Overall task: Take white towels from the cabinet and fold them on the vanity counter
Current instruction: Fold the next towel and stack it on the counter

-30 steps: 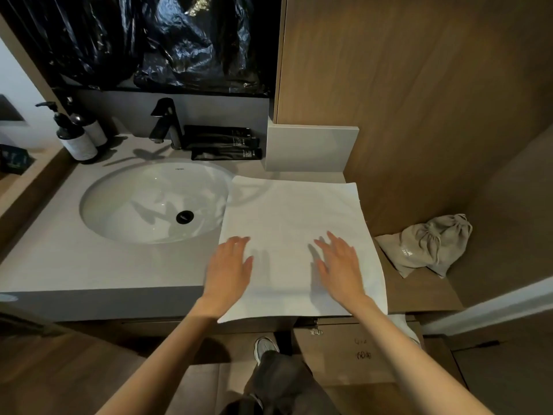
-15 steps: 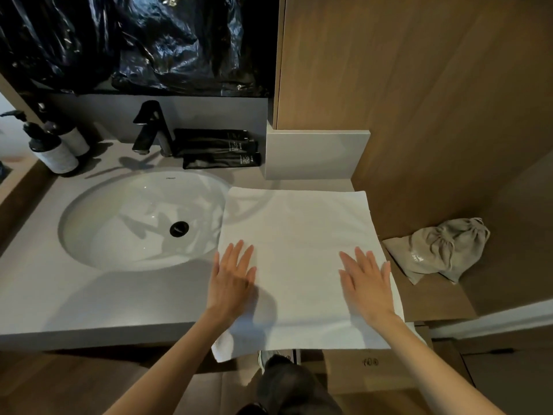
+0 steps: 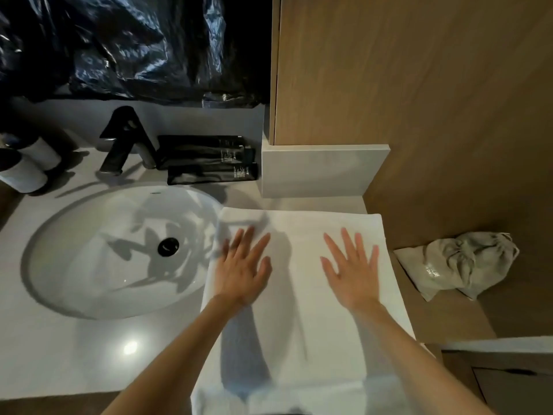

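- Head view: the white towel point(image 3: 311, 295) is lying spread flat on the vanity counter point(image 3: 74, 354), just right of the sink point(image 3: 59, 265).
- The towel's left edge is lapping onto the sink rim. Its near edge is hanging over the counter front, blurred there.
- The left hand point(image 3: 242, 271) is lying palm-down on the towel's sink-side part, fingers straight and spread, gripping nothing.
- The right hand point(image 3: 353, 274) is pressing flat on the part of the towel farther from the sink, fingers also apart and straight.
- Step, as a judgement: the hands are looking like they are smoothing the cloth before a fold, and no fold is showing yet.
- Handling: the towel is reading as soft, limp and light, with no stiffness — it is likely sagging wherever it is unsupported. It isn't fragile.
- The counter is looking smooth and glossy, so the overhanging cloth is probably prone to sliding off toward the floor.
- Where to take hold: pinching two corners of one edge, thumb on top, is seeming best; grabbing mid-cloth is likely just bunching it.
- One flat palm is probably needed as an anchor while the other hand is carrying an edge over.
- Behind the sink a black faucet point(image 3: 125, 139) is standing, with black tubes point(image 3: 209, 160) lying beside it.
- Well right of the sink, past the towel, a grey drawstring bag point(image 3: 460, 265) is sitting on a lower wooden ledge.
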